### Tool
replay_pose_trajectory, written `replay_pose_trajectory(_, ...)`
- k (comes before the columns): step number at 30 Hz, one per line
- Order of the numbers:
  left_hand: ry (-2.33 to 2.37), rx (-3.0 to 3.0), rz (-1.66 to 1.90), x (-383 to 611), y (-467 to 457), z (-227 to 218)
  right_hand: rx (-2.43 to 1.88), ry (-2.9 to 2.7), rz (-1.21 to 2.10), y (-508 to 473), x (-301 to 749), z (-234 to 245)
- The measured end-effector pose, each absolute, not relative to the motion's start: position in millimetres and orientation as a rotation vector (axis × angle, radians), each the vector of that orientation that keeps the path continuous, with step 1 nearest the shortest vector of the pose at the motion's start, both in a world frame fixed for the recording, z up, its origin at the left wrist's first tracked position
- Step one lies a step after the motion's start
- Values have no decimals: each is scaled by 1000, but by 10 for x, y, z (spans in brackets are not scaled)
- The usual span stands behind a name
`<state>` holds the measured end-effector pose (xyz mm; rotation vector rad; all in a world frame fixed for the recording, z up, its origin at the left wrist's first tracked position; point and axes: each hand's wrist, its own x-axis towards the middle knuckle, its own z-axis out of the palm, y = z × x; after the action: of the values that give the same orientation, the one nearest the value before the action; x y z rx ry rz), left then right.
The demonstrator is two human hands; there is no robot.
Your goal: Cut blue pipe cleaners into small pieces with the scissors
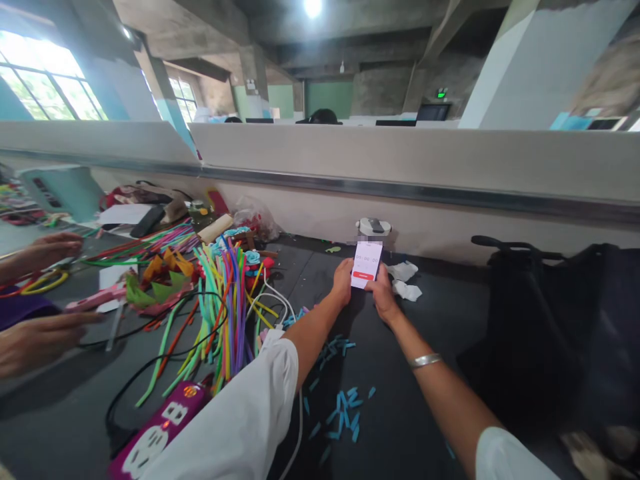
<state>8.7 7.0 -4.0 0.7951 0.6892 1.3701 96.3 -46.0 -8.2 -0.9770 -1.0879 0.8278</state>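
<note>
At the far left I see a co-worker's two hands, one (47,252) above the other (45,341), both near a pink tool (97,297). Next to it on the black table (410,400) sits a green-and-orange crown-like piece (159,281), then a loose bundle of colored fuzzy stems (234,300), with a purple power strip (163,421) nearer me. A white cable (301,420) runs down past the left sleeve, and blue snippets (343,413) lie scattered between my forearms. My left hand (343,281) pinches the left edge of a phone (367,259), tilted up above the table, its timer-like screen reading zeros. My right hand (384,295) grips the lower right edge, thumb at the corner. Just beside it lie crumpled white tissues (407,291); a black bag (540,333) stands farther right.
</note>
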Motion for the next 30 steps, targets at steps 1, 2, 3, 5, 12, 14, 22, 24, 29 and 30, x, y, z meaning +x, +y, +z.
replay_pose_trajectory(1, 694, 800, 1367, 83, 66, -42, -974, -1086, 825, -463, 961, -85)
replay_pose_trajectory(2, 697, 806, 1365, 78, 61, -42, -969, -1084, 822, -466, 958, -89)
replay_pose_trajectory(3, 701, 811, 1362, 72, 54, -40, -966, -1082, 818, -468, 956, -94)
replay_pose_trajectory(5, 707, 822, 1355, 60, 38, -36, -967, -1077, 811, -471, 950, -102)
replay_pose_trajectory(12, 734, 851, 1335, 31, -19, -53, -977, -1072, 803, -505, 918, -107)
replay_pose_trajectory(14, 736, 850, 1330, 25, -38, -49, -981, -1070, 801, -515, 911, -103)
replay_pose_trajectory(22, 756, 792, 1323, 0, -76, 13, -1019, -1022, 821, -502, 935, -148)
replay_pose_trajectory(24, 774, 772, 1349, -38, -58, 45, -1045, -989, 834, -521, 960, -167)
replay_pose_trajectory(29, 816, 740, 1447, -193, -65, 313, -1125, -910, 843, -713, 1047, -132)
replay_pose_trajectory(30, 808, 743, 1461, -218, -95, 405, -1138, -903, 843, -774, 1062, -108)
